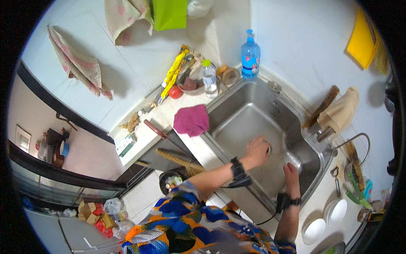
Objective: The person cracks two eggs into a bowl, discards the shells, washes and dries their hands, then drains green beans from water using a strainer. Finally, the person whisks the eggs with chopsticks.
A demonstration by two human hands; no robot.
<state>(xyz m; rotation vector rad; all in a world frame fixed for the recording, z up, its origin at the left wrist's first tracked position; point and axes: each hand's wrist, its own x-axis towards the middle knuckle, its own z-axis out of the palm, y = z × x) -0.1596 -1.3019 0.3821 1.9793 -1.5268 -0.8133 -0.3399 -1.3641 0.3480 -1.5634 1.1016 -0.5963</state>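
Both hands are inside a stainless steel sink (236,127). My left hand (258,150) is low over the basin's middle, fingers curled and blurred, with a small dark round thing at its edge; what it holds, if anything, cannot be told. My right hand (291,174) hangs near the basin's right side, thumb and fingers close together, with no object visible in it. Each wrist wears a black band. A magenta cloth (192,120) lies on the counter at the sink's left edge. A blue pump bottle (250,57) stands at the far corner.
A clear bottle with a green cap (209,79), a tomato (175,92) and a red-handled knife (155,128) lie or stand to the left. A cloth-covered faucet (337,111) rises at the right. White bowls (313,231), a peeler (336,182) and green onion (356,193) are at the lower right.
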